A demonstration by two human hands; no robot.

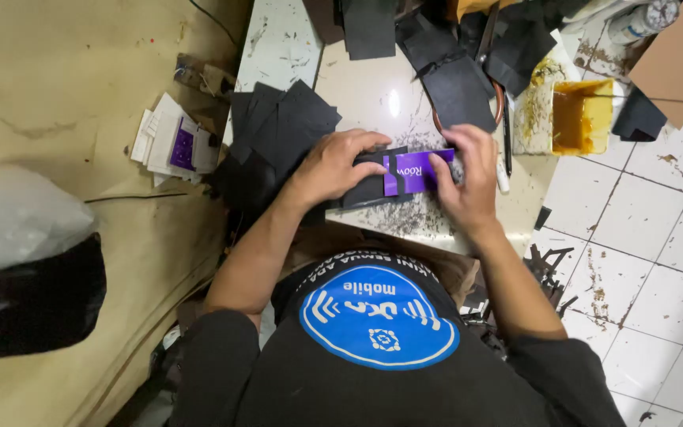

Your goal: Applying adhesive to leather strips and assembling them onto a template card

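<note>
Both hands are busy: left hand pins a black leather piece flat on the pale surface, while right hand grips the purple card laid across it. Looks early on, since a heap of black cut pieces sits just left, glue tub off right.

Both hands pressed on a black piece carrying a purple card, flat on the pale counter. Left hand on the black end, fingers curled over its top edge; right hand on the purple end. Black sheets stacked just left. Yellow glue tub to the right. Black scraps beyond the hands. White boxes on the floor.
</note>
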